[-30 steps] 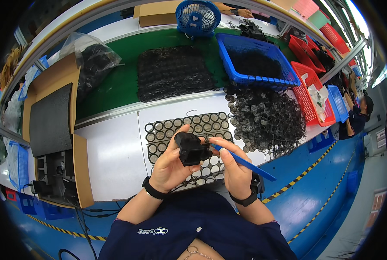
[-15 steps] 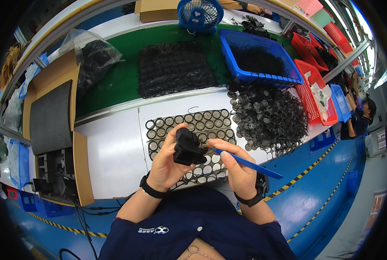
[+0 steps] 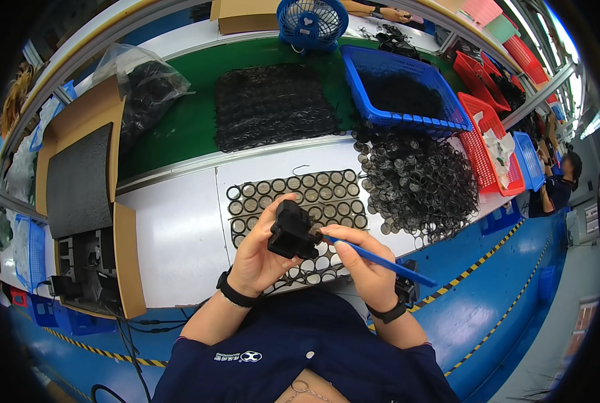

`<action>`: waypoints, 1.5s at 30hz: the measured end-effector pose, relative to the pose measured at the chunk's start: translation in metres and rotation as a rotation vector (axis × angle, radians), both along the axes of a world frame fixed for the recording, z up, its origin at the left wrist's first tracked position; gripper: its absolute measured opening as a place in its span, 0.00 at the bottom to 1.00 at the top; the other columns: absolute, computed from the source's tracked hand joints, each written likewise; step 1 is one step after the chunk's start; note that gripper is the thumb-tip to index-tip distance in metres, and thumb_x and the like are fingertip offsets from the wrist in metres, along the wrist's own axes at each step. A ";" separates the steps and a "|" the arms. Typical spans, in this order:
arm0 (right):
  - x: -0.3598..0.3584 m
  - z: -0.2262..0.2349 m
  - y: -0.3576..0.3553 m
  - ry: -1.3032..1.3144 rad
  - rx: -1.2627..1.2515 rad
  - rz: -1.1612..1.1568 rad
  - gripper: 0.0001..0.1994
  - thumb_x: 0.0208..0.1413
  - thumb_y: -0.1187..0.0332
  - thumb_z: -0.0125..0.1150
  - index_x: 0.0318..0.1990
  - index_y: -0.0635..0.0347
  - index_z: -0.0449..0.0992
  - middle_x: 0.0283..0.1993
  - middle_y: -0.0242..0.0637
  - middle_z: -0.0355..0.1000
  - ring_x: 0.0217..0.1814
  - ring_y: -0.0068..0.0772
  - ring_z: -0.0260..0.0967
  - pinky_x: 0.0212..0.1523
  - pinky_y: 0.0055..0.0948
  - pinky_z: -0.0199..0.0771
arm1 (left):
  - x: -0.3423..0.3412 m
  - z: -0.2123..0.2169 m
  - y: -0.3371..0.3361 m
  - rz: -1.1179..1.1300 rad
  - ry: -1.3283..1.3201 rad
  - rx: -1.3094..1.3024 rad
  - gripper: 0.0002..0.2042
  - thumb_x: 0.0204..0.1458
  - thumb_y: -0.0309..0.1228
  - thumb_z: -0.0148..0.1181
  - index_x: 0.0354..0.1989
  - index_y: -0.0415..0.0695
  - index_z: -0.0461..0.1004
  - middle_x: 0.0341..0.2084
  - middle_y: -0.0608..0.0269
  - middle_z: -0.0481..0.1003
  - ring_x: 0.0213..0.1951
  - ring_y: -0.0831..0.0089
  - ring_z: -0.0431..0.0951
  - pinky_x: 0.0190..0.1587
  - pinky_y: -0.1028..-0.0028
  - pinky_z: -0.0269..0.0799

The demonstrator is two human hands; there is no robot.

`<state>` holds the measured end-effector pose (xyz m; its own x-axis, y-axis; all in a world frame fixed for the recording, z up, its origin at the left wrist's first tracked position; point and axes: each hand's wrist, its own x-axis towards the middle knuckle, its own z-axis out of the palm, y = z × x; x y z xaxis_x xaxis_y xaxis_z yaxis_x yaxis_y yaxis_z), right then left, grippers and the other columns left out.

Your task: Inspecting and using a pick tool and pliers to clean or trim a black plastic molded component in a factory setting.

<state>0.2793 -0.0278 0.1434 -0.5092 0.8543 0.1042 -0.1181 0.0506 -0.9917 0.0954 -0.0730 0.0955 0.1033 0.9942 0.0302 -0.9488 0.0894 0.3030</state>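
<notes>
My left hand is wrapped round a black boxy plastic device, holding it tilted above the bench. Between the fingers and thumb of my right hand is a slim blue-handled brush. Its brownish tip meets the right side of the device, though the exact contact is partly hidden by my fingers. Below both hands lies a sheet of black rings with pale round centres, set in rows on the white tabletop.
To the right is a tangled heap of black rings, behind it a blue basket and a red basket. A black mat of rings and a blue fan stand farther back. An open cardboard box sits left.
The blue brush has shifted slightly, its handle end moving a little lower, with my right hand. The device has tilted a little in my left hand.
</notes>
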 end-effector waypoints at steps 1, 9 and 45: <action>-0.004 0.003 0.001 -0.165 0.363 -0.057 0.11 0.57 0.78 0.56 0.47 0.68 0.75 0.45 0.43 0.76 0.44 0.32 0.74 0.44 0.28 0.72 | -0.001 -0.001 0.000 0.000 0.000 0.000 0.27 0.56 0.32 0.47 0.66 0.50 0.51 0.44 0.61 0.71 0.37 0.71 0.75 0.25 0.78 0.69; -0.006 -0.008 0.021 -0.353 0.672 -0.270 0.10 0.52 0.80 0.60 0.42 0.67 0.76 0.41 0.47 0.76 0.41 0.44 0.76 0.41 0.31 0.75 | 0.006 -0.013 0.006 0.038 -0.037 -0.028 0.29 0.56 0.33 0.51 0.67 0.53 0.51 0.49 0.53 0.68 0.42 0.67 0.73 0.30 0.76 0.69; -0.010 -0.010 0.003 0.045 0.040 -0.108 0.13 0.61 0.71 0.56 0.51 0.63 0.75 0.42 0.28 0.74 0.27 0.08 0.56 0.26 0.11 0.54 | 0.017 0.012 0.005 0.192 0.224 -0.162 0.16 0.55 0.24 0.56 0.50 0.50 0.61 0.41 0.62 0.70 0.37 0.73 0.72 0.32 0.72 0.71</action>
<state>0.2692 -0.0248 0.1330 -0.4087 0.8985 0.1598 -0.1546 0.1044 -0.9824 0.1125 -0.0678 0.1076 -0.1006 0.9861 -0.1322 -0.8645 -0.0208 0.5023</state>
